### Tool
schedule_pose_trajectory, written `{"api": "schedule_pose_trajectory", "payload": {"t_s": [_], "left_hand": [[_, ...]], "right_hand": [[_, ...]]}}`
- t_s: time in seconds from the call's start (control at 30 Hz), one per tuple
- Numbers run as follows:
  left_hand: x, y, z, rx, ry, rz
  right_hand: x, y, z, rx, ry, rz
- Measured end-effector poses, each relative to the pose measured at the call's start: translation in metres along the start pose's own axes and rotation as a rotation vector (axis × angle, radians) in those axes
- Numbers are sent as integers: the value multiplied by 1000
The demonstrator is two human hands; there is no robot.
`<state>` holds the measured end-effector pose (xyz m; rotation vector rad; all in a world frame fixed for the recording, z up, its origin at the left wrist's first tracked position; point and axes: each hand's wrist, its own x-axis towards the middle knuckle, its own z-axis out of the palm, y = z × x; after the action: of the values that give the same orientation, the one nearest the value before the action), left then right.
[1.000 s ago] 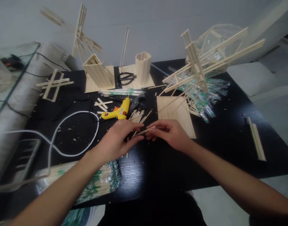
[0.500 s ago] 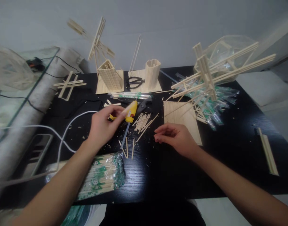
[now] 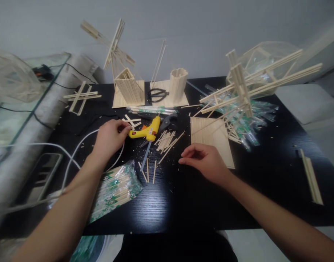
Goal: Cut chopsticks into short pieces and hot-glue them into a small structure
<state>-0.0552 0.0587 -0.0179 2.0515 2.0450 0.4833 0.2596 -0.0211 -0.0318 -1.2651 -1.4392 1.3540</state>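
Note:
A yellow glue gun lies on the black table, with a glue stick pointing out of it toward me. My left hand is at the end of its handle, thumb and fingers pinched together. What they pinch, if anything, is hidden. My right hand hovers left of a flat wooden stick panel, its fingers loosely curled and apart with nothing visible between them. Between the hands are a pile of short wooden sticks and several loose ones. Black-handled pliers lie behind the gun.
Bagged sticks lie near my left forearm, beside a white cord. Behind stand a square stick tower, a round tower and black scissors. A large stick frame rises at right above plastic wrappers.
My left hand has drawn back leftward from the glue gun's body to its handle end, uncovering the gun. The bagged sticks have shifted slightly. My right hand is nearly still.

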Motion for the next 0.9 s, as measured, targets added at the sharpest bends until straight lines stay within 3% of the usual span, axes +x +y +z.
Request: {"api": "schedule_pose_trajectory", "payload": {"t_s": [0.2,0.3,0.4,0.5,0.9], "left_hand": [[-8,14,-3,9,138,151],[-16,25,-2,-76,82,344],[-21,33,2,-71,-20,444],[-22,35,9,-42,-83,458],[-17,34,19,-99,-111,412]], "right_hand": [[-1,2,1,14,-5,-19],[-1,6,1,43,-9,-18],[-1,9,2,53,-6,-25],[-1,11,3,37,14,-46],[-2,6,3,-34,73,-88]]}}
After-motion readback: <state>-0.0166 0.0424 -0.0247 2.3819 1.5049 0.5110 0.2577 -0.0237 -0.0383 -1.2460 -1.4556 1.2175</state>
